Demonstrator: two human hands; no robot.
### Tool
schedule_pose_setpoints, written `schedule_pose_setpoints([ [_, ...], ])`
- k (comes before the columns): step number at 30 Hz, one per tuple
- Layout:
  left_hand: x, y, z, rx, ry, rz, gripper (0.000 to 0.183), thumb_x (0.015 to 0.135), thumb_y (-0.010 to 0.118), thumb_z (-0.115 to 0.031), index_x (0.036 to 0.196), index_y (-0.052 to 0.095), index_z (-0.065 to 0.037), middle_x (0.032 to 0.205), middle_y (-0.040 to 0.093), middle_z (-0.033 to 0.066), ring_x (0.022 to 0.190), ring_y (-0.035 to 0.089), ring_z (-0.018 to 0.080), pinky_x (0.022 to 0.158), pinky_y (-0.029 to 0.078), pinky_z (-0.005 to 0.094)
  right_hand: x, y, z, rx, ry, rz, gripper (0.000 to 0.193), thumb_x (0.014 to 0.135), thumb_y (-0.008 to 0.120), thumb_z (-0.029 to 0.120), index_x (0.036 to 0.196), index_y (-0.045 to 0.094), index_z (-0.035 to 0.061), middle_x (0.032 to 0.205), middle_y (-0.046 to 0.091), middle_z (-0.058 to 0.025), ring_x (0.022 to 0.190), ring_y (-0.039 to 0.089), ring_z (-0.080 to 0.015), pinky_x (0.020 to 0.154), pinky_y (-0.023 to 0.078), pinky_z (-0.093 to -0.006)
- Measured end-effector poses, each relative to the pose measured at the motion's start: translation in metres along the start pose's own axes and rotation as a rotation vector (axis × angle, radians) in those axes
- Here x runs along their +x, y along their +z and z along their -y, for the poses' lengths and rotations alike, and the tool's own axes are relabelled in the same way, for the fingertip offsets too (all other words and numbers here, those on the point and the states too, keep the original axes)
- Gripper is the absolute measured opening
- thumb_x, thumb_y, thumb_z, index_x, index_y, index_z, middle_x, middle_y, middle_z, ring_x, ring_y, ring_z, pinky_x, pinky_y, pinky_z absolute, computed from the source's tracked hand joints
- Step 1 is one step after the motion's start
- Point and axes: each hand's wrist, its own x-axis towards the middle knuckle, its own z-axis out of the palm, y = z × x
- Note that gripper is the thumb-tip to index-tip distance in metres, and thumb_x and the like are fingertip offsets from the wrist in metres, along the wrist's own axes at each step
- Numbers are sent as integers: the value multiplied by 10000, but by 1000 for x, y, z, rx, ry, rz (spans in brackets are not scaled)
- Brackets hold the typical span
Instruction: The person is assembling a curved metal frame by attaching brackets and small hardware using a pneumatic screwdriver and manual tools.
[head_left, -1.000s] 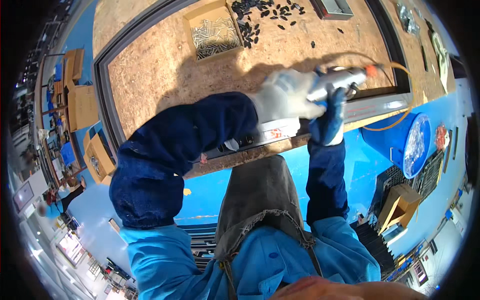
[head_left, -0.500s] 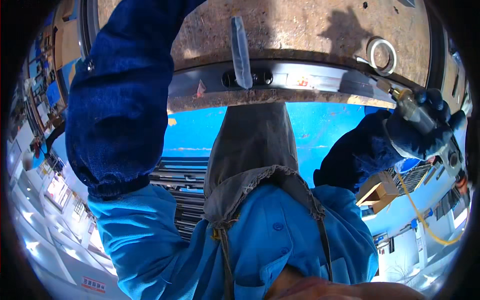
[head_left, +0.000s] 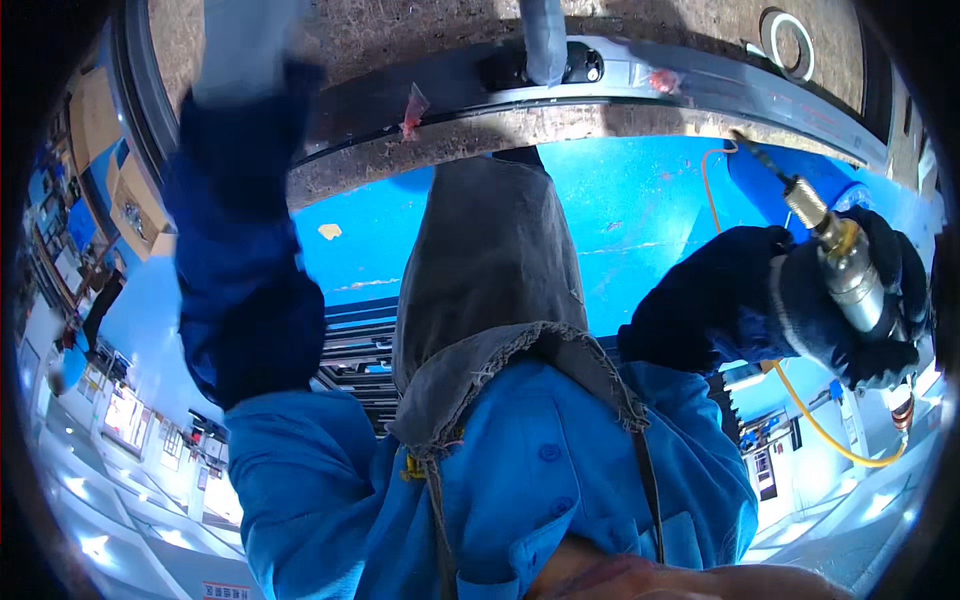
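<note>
My right hand (head_left: 860,300), in a dark glove, is wrapped round an air drill (head_left: 850,265). The slim bit (head_left: 768,160) points up and left, its tip near the bench's front edge. A yellow hose (head_left: 815,415) hangs below the tool. My left hand (head_left: 252,45), in a grey glove, is smeared by motion at the upper left; its fingers cannot be made out. Along the bench edge lies a long metal profile (head_left: 720,90) with a dark oblong slot. A grey, tube-like piece (head_left: 543,40) crosses the profile at that slot.
The worn bench top (head_left: 420,35) carries a white tape roll (head_left: 788,45) at the far right. Red scraps (head_left: 413,110) stick to the profile. A blue drum (head_left: 790,185) stands beyond my right hand, on a blue floor (head_left: 620,230). Dark bars (head_left: 360,345) are stacked low on the left.
My left hand has come into view at the upper left. My right hand has drawn the drill back, so its bit no longer overlaps the profile. The whole view has shifted.
</note>
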Motion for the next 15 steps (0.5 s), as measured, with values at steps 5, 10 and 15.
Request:
schedule_pose_setpoints([
  [5,-158,50,-5,-259,-487,51,440,731,738,-76,1115,564,51,988,647,121,852,649,172,771,544,287,-46,18,-14,250,427,24,332,588,819,115,849,623,172,844,616,52,758,550,-85,702,426,-240],
  [10,-192,69,-19,-381,-632,-77,416,720,734,-9,1088,560,75,989,642,152,840,656,198,786,547,319,-74,25,-30,101,363,2,381,642,809,170,969,614,151,800,552,70,740,526,-58,590,397,-214],
  [15,-198,69,-22,-358,-638,-173,332,724,737,-40,1014,604,52,964,653,144,840,668,215,756,553,310,-83,31,-41,120,390,-59,328,652,806,158,859,552,175,789,521,68,716,478,-67,573,375,-226],
])
